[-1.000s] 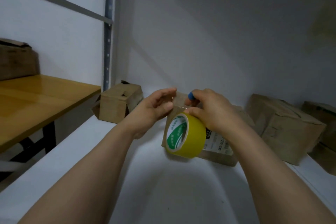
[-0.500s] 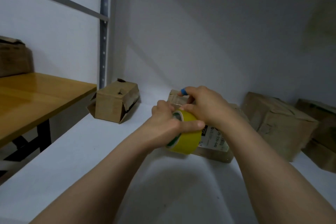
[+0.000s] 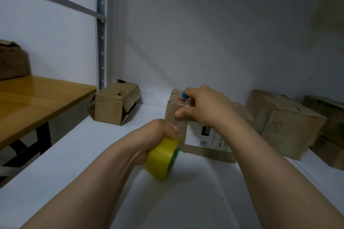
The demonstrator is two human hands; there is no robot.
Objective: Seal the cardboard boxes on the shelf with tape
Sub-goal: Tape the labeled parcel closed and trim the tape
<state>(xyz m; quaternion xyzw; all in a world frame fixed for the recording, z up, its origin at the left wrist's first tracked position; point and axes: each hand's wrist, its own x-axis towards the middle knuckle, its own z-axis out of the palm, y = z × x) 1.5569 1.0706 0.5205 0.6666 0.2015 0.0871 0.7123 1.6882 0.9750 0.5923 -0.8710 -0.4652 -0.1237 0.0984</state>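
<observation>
- Yellow plastic tape roll (image 3: 161, 159) sits at frame centre. The left hand (image 3: 158, 134) is wrapped round it from above, fingers curled tight on the rim.
- The roll is right up against the lower left corner of the brown cardboard box with the white label (image 3: 176, 124), mid-frame on the white shelf board (image 3: 74, 163).
- The right hand (image 3: 202, 106) is on top of that box. Its fingers are curled around a small blue object (image 3: 184, 96), and the thumb is pressed flat on the cardboard.
- That hand and forearm cover the box top and part of the white label (image 3: 212, 135).
- To the left of centre is a small brown carton with a torn top and a loose flap (image 3: 115, 104), well apart from the hands.
- On the right is a crumpled brown carton (image 3: 283, 122), with more cartons (image 3: 329, 115) stacked at the frame edge.
- Far left is an orange wooden tabletop (image 3: 37, 102) with another box (image 3: 11, 61) on it. A perforated grey metal upright (image 3: 101, 29) rises behind.
- The label reads "220" in white on a black patch, with a QR code below. The smaller print is unreadable.
- The roll's green inner face has print too blurred to read.
</observation>
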